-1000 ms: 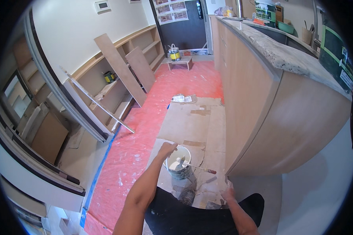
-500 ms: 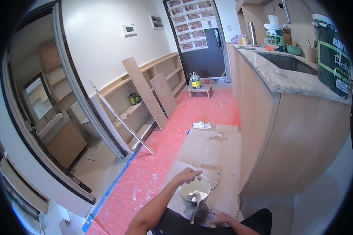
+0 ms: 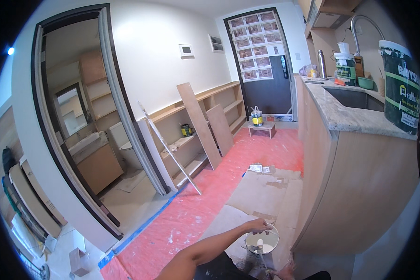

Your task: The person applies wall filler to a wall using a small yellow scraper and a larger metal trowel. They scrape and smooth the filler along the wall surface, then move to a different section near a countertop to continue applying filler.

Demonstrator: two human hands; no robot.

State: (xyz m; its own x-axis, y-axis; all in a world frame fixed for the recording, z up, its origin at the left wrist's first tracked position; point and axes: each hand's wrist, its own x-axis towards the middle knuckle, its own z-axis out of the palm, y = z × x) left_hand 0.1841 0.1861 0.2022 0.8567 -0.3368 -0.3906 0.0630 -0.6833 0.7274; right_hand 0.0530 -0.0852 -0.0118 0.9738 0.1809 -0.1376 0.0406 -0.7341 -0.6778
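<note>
left hand (image 3: 258, 226): mostly closed, gripping bucket (image 3: 271, 238) at rim
right hand (image 3: 287, 270): near brush (image 3: 259, 250) handle, openness and hold unclear
brush: tilted inside bucket

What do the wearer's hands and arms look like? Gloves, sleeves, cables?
Left hand: no glove. Left arm: no sleeve, watch or cable visible. Right hand: no glove visible; its forearm is mostly out of frame. Black clothing over the lap.

Pale floor (image 3: 142, 208) carries red plastic sheeting (image 3: 172, 233) edged with blue tape (image 3: 106, 259). Flat brown cardboard (image 3: 261, 191) lies over the sheeting, white printed papers (image 3: 255, 168) at its far end; beyond stands a low wooden bench (image 3: 269, 127).
</note>
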